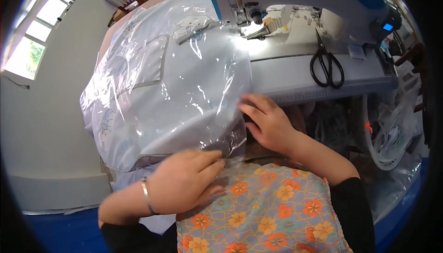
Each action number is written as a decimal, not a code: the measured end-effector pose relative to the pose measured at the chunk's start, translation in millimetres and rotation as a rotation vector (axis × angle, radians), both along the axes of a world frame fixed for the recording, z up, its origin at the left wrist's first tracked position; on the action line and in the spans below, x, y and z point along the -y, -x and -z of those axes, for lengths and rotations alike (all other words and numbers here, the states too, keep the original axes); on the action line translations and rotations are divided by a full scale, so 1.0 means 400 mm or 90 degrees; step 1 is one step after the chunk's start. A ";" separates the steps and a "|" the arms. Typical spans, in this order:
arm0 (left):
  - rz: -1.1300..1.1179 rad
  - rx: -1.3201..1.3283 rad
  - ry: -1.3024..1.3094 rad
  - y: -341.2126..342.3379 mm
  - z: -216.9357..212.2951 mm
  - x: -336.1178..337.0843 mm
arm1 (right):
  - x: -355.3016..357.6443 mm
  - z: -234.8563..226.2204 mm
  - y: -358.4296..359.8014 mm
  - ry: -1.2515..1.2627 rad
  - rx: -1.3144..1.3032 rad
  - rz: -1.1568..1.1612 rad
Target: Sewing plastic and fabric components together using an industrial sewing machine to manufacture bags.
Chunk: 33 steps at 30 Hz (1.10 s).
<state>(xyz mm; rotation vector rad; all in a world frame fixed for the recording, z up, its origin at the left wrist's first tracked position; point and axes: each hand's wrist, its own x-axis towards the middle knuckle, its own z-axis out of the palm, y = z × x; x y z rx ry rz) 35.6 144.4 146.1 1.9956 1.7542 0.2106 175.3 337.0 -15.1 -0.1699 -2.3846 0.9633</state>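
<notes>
The right grip (272, 126) is resting loosely open at the right edge of a pale, glossy sheet (182, 84), its thumb standing apart from the bent fingers. The left grip (184, 183) is hovering over or touching the near edge, fingers bunching; I cannot tell whether it is pinching the film there. The sheet is lying across the worktop (288, 73), left of the sewing machine (300, 3), with its near side hanging toward the floral cloth (263, 211) on the person's lap.

Judging by its shine and shallow folds, it is looking light for its spread, limp and rather slippery, its clear face probably sliding under a flat palm and creasing if bunched. Its breadth is likely making it drag and droop over the worktop's edge. The near and right edges are offering the best hold: thumb below, fingertips above, pinching lightly, well away from the pocket-like panel (143, 66). The black scissors (327, 63) are lying apart from it.
</notes>
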 end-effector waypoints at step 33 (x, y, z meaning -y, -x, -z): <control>-0.022 -0.244 -0.201 0.357 0.355 -0.407 | -0.208 0.007 0.130 -0.245 -0.144 -0.107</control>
